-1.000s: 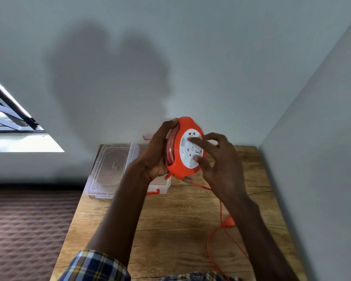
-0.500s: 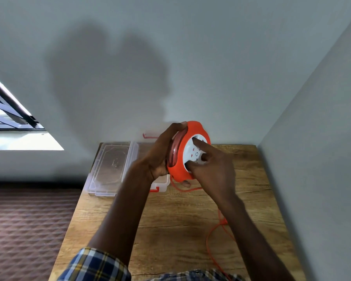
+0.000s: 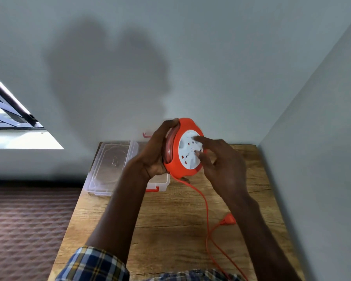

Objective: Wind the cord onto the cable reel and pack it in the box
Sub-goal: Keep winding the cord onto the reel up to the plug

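- Compared with half a second ago, the right hand [image 3: 221,161] sits a little higher on the white face of the cable reel [image 3: 183,148], and the plug [image 3: 229,219] now lies further right on the worktop [image 3: 170,220].
- This suggests the winding goes on: part of the cord [image 3: 206,211] is already inside the reel, but a long loose piece runs from the reel's bottom edge down to the worktop and off the lower edge of the view.
- The left hand [image 3: 154,155] is closed around the back and rim of the reel and holds it in the air, tilted, above the far part of the worktop.
- The right hand is half open, its fingertips [image 3: 199,138] pressing the white face, probably to turn it.
- The clear box [image 3: 158,182] waits open just behind the left hand, its lid [image 3: 109,165] lying flat to the left.
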Tool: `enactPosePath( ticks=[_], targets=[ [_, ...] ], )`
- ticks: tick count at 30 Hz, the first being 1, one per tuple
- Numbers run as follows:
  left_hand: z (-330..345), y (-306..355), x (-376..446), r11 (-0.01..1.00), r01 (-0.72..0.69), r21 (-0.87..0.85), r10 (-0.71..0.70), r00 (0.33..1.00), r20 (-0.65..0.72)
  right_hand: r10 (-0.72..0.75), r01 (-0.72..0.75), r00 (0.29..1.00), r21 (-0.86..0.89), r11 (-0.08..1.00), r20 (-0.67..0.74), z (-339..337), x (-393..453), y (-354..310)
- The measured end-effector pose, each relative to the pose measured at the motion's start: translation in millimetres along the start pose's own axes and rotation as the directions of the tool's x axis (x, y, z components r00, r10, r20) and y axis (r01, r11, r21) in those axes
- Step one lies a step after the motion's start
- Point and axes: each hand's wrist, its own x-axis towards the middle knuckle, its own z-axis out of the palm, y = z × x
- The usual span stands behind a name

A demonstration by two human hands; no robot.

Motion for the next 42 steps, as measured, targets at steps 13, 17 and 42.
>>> enactPosePath(
  ticks=[13, 17, 42],
  targets=[
    [-2, -5, 3, 0.997, 0.067, 0.037, -0.069, 0.995, 0.072, -0.120, 0.147, 0.966, -0.102, 0.984, 0.230, 9, -1, 8],
    [3, -3, 4, 0.995, 0.067, 0.067, -0.071, 0.996, 0.049, 0.059, -0.059, 0.997, -0.003, 0.998, 0.053, 19, -6, -1],
    [-12, 2, -1, 0.991, 0.106, 0.078, -0.112, 0.990, 0.082, -0.178, 0.204, 0.927, -0.046, 0.978, 0.330, -1, 0, 7]
  ],
)
